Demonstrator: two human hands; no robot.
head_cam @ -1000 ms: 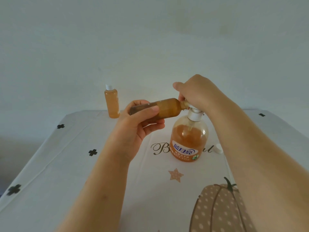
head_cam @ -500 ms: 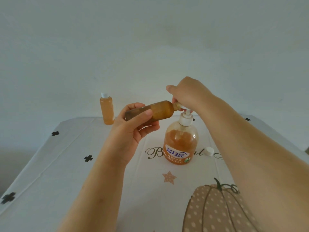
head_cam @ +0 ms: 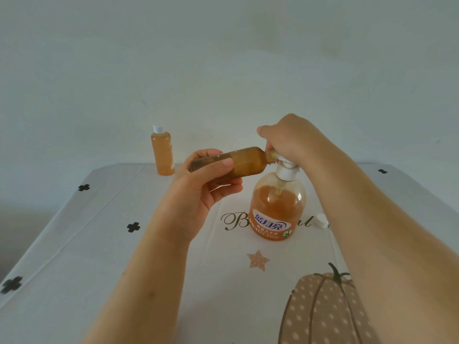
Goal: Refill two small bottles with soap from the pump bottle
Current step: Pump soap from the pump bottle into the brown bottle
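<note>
A capped bottle [head_cam: 162, 152] stands full at ten o'clock on the worktop [head_cam: 99, 244], seemingly done. The left hand [head_cam: 206, 184] grips the second bottle [head_cam: 248, 161], nearly full, at the pump bottle [head_cam: 278, 207]'s spout; the right hand [head_cam: 290, 140] curls over the pump. A loose cap [head_cam: 321, 220] lies at three o'clock.

- Pump bottle [head_cam: 278, 204]: clear, glossy plastic with a glossy printed label; pump collar [head_cam: 285, 173] of smooth white plastic.
- Held small bottle [head_cam: 246, 162]: translucent plastic, its wall clouded and smeared by the soap inside.
- Standing small bottle [head_cam: 162, 155]: clear, smooth plastic.
- Loose cap [head_cam: 321, 220]: smooth white plastic.
- Cloth [head_cam: 99, 244] on the counter: matt, printed, creased.
- Wall [head_cam: 223, 58]: matt, plain.
</note>
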